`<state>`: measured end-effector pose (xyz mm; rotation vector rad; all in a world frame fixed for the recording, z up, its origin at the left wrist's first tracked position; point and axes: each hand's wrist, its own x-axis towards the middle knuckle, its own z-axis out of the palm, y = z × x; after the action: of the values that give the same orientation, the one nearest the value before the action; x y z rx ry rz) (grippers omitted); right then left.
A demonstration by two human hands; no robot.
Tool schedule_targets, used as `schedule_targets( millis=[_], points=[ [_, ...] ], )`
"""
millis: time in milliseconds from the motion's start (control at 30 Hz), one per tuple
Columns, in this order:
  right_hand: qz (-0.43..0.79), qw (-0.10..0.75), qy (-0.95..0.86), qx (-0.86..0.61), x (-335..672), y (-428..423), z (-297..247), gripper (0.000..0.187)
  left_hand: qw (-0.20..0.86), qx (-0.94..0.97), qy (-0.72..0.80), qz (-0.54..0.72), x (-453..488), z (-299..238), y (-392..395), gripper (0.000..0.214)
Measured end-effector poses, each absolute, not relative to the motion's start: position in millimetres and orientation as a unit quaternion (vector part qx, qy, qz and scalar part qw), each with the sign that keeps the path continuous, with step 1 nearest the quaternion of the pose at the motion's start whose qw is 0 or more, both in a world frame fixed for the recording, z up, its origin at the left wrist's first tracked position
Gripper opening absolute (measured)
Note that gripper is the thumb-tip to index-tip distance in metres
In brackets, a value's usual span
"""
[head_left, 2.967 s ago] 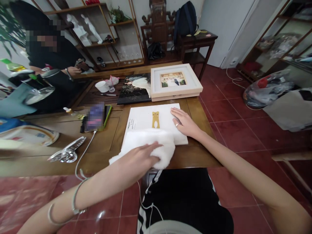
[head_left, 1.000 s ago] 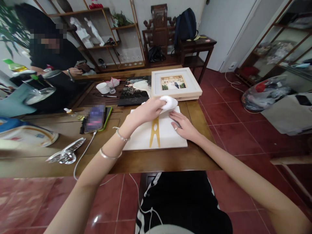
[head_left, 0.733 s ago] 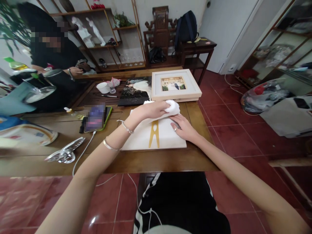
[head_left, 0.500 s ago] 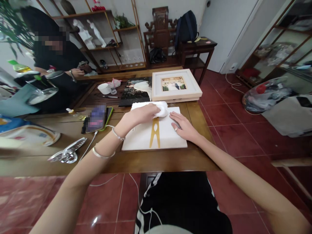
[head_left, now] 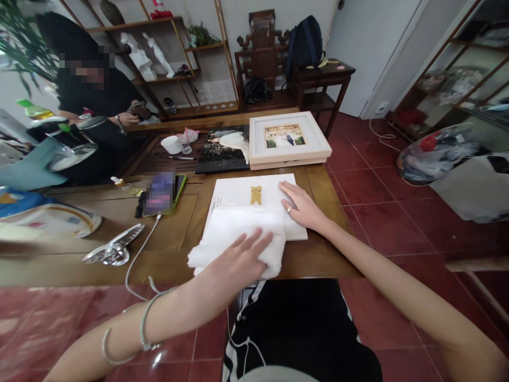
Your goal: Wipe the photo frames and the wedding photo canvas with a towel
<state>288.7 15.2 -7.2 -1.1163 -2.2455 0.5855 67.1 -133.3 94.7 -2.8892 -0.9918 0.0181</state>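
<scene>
Head view: left hand (head_left: 242,260), fingers spread, on white cloth (head_left: 240,222); right hand (head_left: 303,207) flat on white board (head_left: 274,190)

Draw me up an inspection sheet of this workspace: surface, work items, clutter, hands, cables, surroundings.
Surface: glossy brown wooden table.
Work items: fluffy white cloth partly covers a flat white rectangular board and its gold-coloured strip.
Clutter: pale wooden picture frame; shiny silver metal object, type unclear; round white cup.
Hands: left hand on the cloth, fingers spread; right hand on the board's right part.
Cables: thin white cable runs from a purple-screened device past the table's near edge.
Surroundings: person in black clothing, far left; red tiled floor; dark blue fabric backpack.
</scene>
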Motion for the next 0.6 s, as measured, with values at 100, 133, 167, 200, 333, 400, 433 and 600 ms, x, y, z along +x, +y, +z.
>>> schedule_targets(
  millis=[100, 133, 167, 200, 333, 400, 433, 600],
  points=[
    [0.217, 0.275, -0.837, -0.42, 288.6, 15.3, -6.6, 0.054, 0.023, -0.945, -0.326, 0.003, 63.3, 98.0, -128.3, 0.021],
    [0.216, 0.273, -0.837, -0.422, 288.5, 15.2, -6.3, 0.054, 0.018, -0.943, -0.332, 0.0, 61.7, 96.6, -122.0, 0.024],
    [0.217, 0.271, -0.837, -0.423, 288.3, 15.0, -6.0, 0.054, 0.012, -0.941, -0.338, -0.003, 60.5, 94.0, -113.6, 0.027],
    [0.218, 0.271, -0.836, -0.424, 288.3, 14.8, -5.9, 0.054, 0.006, -0.939, -0.345, -0.006, 59.7, 90.4, -103.6, 0.029],
    [0.225, 0.278, -0.836, -0.417, 289.0, 14.5, -7.2, 0.055, 0.002, -0.925, -0.381, -0.017, 63.0, 72.6, -55.1, 0.036],
    [0.222, 0.28, -0.838, -0.412, 289.8, 14.9, -8.4, 0.055, 0.015, -0.915, -0.402, -0.023, 67.7, 65.3, -33.0, 0.036],
    [0.221, 0.281, -0.839, -0.41, 290.1, 15.1, -8.9, 0.055, 0.022, -0.912, -0.41, -0.025, 70.2, 62.5, -24.3, 0.035],
    [0.224, 0.283, -0.839, -0.408, 290.3, 16.4, -8.8, 0.055, 0.045, -0.902, -0.429, -0.017, 79.8, 57.0, -14.8, 0.037]
  ],
)
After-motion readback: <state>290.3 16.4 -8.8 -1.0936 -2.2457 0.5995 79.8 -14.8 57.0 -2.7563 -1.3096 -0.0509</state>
